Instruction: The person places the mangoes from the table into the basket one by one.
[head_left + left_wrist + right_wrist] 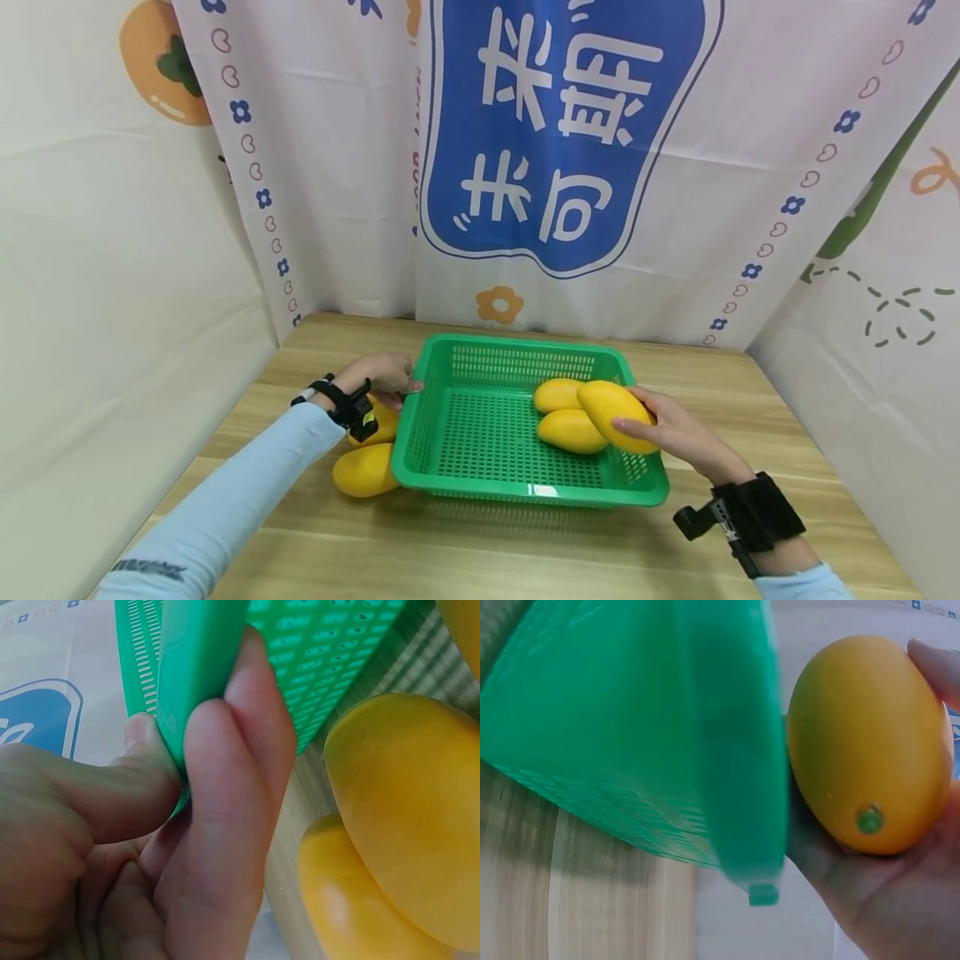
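Wooden table point(525, 550), right hand point(678, 433) holding mango point(617, 414), long axis diagonal.

Occlusions and blur, this moment
Left hand point(378, 377) hides most of one outside mango point(384, 423); right-wrist view shows the green basket point(705, 750) blurred; held mango point(615, 414) overlaps the basket's right rim

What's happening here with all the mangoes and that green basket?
A person is steadying a green basket by pinching its left rim with the left hand. The right hand holds a mango over the basket's right edge. Two mangoes lie inside it, and two more sit on the wooden table beside the left hand.
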Tool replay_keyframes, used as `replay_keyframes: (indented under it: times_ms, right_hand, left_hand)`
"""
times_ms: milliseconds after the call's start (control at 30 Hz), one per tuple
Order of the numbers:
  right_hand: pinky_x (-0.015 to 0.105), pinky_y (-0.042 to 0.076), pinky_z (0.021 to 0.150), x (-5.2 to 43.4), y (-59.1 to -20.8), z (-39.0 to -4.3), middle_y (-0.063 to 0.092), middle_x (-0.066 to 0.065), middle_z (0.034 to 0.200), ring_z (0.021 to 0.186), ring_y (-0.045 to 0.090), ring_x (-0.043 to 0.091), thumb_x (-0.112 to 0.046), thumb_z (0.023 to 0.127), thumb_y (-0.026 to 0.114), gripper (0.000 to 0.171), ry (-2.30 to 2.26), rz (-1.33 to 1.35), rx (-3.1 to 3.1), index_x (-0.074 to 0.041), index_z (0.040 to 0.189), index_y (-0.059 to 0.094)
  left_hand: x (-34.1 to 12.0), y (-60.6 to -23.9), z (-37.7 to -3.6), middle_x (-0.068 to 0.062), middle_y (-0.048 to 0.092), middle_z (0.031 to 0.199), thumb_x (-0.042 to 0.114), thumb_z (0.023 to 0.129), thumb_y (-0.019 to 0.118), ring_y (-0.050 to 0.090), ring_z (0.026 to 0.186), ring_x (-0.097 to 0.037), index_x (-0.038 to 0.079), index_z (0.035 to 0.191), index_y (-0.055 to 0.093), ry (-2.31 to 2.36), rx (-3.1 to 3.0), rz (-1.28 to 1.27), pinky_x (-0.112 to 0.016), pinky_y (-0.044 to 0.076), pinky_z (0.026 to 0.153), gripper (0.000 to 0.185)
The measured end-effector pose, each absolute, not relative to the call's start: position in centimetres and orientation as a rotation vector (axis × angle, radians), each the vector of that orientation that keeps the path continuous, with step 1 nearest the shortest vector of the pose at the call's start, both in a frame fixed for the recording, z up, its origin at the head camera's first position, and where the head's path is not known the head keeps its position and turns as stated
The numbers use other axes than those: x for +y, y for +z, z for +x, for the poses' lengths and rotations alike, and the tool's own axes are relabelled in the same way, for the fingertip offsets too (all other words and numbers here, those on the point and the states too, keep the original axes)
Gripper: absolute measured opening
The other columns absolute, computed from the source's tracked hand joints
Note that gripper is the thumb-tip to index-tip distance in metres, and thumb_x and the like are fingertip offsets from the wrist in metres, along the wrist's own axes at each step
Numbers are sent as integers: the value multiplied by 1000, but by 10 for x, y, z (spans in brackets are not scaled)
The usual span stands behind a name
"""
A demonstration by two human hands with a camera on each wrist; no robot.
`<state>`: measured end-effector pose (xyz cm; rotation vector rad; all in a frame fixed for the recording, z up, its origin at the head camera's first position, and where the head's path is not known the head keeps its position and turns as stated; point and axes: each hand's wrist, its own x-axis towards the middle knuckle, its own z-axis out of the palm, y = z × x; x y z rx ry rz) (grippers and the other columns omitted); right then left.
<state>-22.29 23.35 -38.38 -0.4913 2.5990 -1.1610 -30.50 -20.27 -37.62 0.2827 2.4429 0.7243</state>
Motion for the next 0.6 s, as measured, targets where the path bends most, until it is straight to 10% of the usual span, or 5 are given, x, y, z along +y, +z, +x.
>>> replay_keyframes:
  times_ms: [600]
  right_hand:
    - [36, 47, 82, 226, -379, -225, 58, 12, 117, 97, 53, 26, -37, 94, 68, 61, -1078, -569, 2592, -5, 141, 46]
  left_hand:
    - [-202, -376, -305, -1, 55, 67, 18, 106, 49, 55, 53, -6, 2, 87, 62, 728, 2442, 311, -18, 54, 55, 28]
